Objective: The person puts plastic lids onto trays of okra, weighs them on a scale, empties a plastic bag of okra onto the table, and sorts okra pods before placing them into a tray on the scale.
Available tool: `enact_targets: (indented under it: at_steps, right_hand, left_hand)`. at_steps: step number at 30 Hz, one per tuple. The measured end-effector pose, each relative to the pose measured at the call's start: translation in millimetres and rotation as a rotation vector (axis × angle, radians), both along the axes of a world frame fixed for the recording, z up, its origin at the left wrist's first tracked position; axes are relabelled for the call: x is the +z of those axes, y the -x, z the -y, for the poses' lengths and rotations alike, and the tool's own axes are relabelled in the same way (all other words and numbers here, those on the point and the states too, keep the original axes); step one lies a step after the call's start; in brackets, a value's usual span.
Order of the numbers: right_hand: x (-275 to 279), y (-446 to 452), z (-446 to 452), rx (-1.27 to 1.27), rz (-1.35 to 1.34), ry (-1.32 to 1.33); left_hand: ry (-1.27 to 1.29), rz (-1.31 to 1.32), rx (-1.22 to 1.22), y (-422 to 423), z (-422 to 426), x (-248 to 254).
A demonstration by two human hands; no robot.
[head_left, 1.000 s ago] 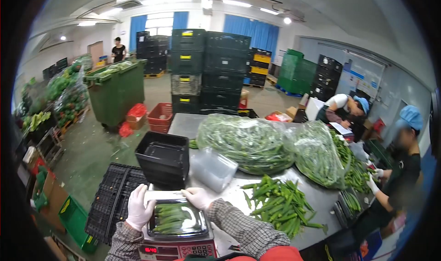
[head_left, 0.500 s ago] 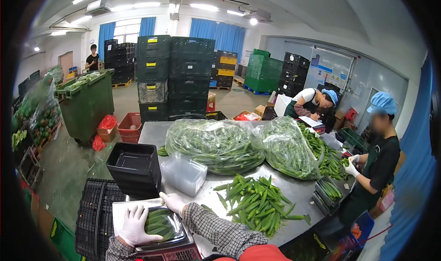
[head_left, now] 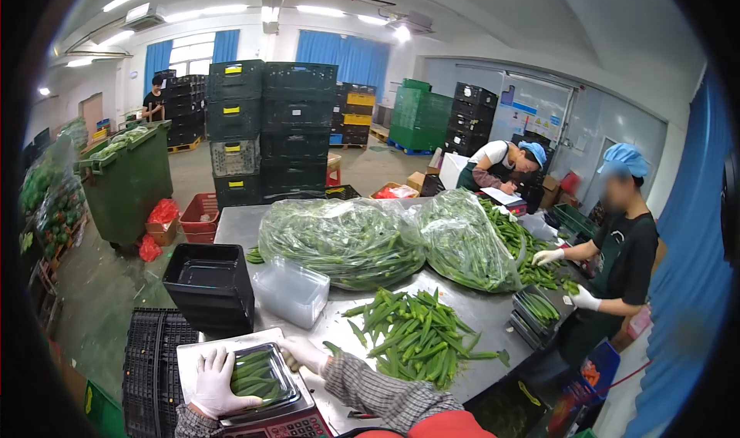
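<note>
A black tray of okra under a clear lid (head_left: 257, 376) rests on the platform of a scale (head_left: 189, 359). My left hand (head_left: 216, 384), white-gloved, lies along the tray's left side with its fingers spread and its thumb over the near edge. At the tray's right edge my gloved right hand (head_left: 305, 354) has its fingers bent and closed; what they hold, if anything, is hidden. Loose okra (head_left: 420, 338) is heaped on the metal table (head_left: 335, 392) right of my sleeve. Stacked clear lids (head_left: 291, 292) and nested black trays (head_left: 208, 292) stand beyond the scale.
Two large bags of okra (head_left: 339, 241) lie across the table. At right a co-worker (head_left: 617, 253) in white gloves stands by filled trays (head_left: 537, 308); another person (head_left: 501, 164) bends over paper. Black crates (head_left: 154, 361) are at my left, a green bin (head_left: 127, 180) beyond.
My right hand has shifted from the tray's far right corner down along its right side, fingers now bent. The co-worker's hands have moved apart. The whole view has shifted slightly.
</note>
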State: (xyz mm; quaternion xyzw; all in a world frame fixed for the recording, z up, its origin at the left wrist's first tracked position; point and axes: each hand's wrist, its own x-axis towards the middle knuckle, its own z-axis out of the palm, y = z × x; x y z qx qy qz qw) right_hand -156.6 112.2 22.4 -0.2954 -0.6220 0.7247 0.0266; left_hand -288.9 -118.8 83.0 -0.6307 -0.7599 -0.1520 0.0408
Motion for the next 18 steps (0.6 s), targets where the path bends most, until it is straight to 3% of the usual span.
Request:
enact_targets:
  at_steps: [6, 18]
  right_hand:
    - [21.0, -93.4, 69.7, 0.11, -0.093, 0.304]
    - [-10.4, -78.7, 83.7, -0.049, -0.252, 0.588]
  left_hand:
    - [0.042, 0.059, 0.056, -1.1, -0.9, -1.7]
    - [0.032, 0.082, 0.052, -4.3, -2.2, -2.9]
